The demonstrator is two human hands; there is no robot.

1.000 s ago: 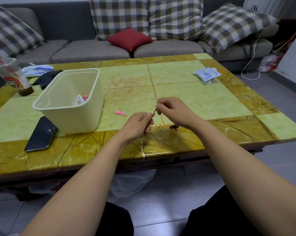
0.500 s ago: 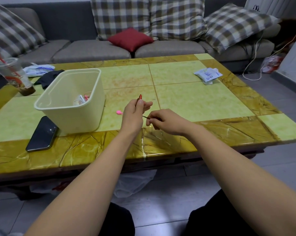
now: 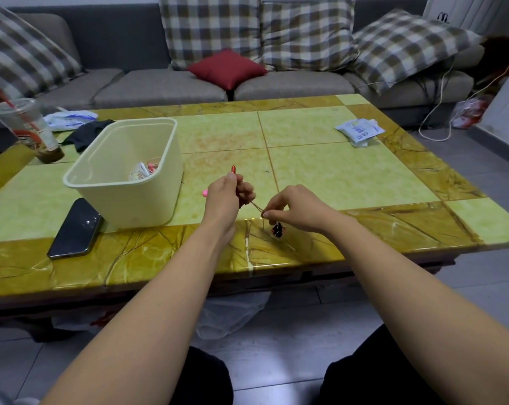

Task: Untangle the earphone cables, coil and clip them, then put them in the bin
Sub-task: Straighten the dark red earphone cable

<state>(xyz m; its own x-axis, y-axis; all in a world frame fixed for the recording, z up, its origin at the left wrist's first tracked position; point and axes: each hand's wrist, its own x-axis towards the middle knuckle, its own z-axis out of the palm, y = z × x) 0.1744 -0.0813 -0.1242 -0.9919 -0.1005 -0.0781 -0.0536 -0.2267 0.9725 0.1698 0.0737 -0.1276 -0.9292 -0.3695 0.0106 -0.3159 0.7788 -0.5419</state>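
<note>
Left hand (image 3: 226,195), upright, grips the earphone cable (image 3: 255,206); right hand (image 3: 295,206), knuckles up, pinches it

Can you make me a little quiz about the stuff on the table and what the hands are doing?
1. True or false: the phone lies inside the bin.
2. Which hand holds the red plug? A) left hand B) right hand
3. Fill in: the earbuds dangle from the cable pinched by the ___ hand.
Key: 1 false; 2 A; 3 right.
</note>
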